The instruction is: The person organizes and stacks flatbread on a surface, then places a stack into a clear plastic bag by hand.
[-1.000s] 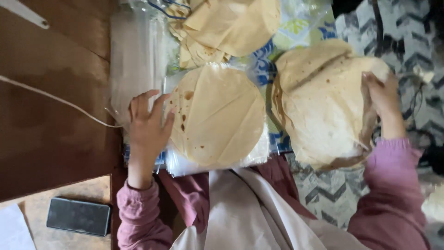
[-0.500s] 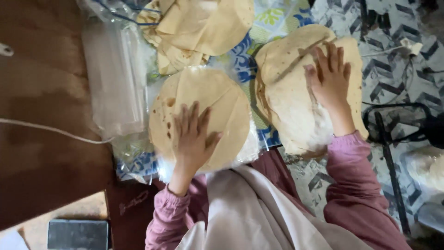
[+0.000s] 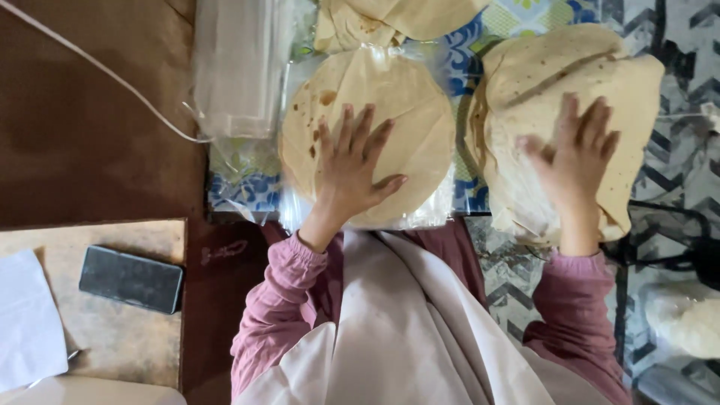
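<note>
Two hands lie flat on flatbreads in the head view, seen from above the person's own lap.

The left hand rests palm down with fingers spread on a round flatbread, pale with a few brown spots near its left edge. That flatbread lies on a clear plastic bag, whose edge shows along its lower rim, on a blue patterned cloth.

The right hand also lies open, fingers fanned, pressed on top of a stack of flatbreads just to the right of the round one. The stack's upper sheets are folded over, with a crease running across the top. It sits partly on the cloth and partly over a grey zigzag mat.

More flatbreads lie folded at the top edge, touching the round one's upper rim. Left of the round flatbread is a pile of clear bags, and a white cord crosses the brown surface beside it. Lower left, a dark phone rests on a wooden board, near a white sheet. At the lower right edge is a pale lump, perhaps dough; it is too blurred to tell.
</note>
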